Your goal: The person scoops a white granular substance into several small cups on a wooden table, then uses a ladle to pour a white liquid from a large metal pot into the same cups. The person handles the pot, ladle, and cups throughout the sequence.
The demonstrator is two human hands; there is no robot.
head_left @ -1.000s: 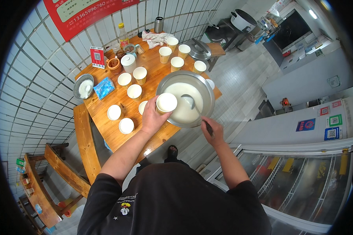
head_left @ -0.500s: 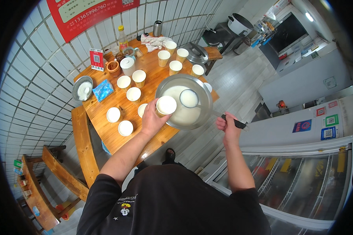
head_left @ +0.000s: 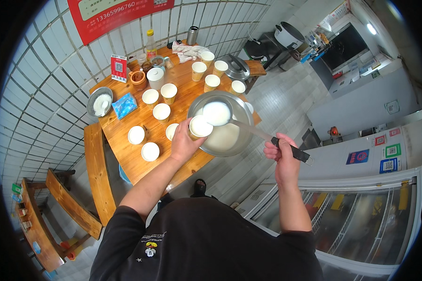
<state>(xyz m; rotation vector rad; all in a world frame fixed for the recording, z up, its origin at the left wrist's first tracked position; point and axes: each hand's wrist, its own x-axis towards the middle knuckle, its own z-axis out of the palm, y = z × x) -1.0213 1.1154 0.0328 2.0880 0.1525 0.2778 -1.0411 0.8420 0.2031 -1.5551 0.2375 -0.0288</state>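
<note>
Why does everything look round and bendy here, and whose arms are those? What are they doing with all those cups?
There's no robot here, just a person with two bare hands. The camera sits on the person's head and looks down, so you see nearly what they see. Its very wide lens makes straight edges bend.

The left hand holds a paper cup. The right hand holds a long ladle by its black handle. White liquid fills the ladle's scoop, right beside the cup, above a big metal bowl with more liquid inside.

On the wooden table stand other paper cups, a white lidded jar and a blue packet.
</note>
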